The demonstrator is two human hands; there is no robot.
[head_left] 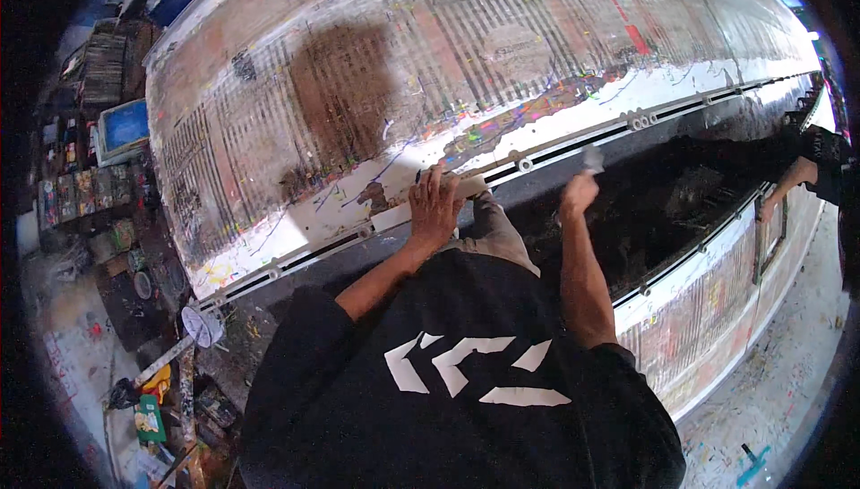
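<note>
My left hand (434, 207) is at the near edge of the long printing table, its fingers bent over a pale, flat strip (391, 218) that lies along the edge rail. One end of the strip shows to the right of the fingers. My right hand (580, 193) is raised over the dark aisle, apart from the table, its fingers closed round a small whitish thing (593, 160). Blur hides what kind of thing it is. The long table (269, 86) has a worn, paint-splashed top with dark stripes and a white border.
Metal stops (525, 166) sit along the rail. Across the aisle, a co-worker's hand (769, 207) touches a frame (771, 238) on a second striped table (690, 337). Shelves of containers (85, 193) and a blue-faced frame (124, 125) stand at the left. A turquoise tool (752, 466) lies at lower right.
</note>
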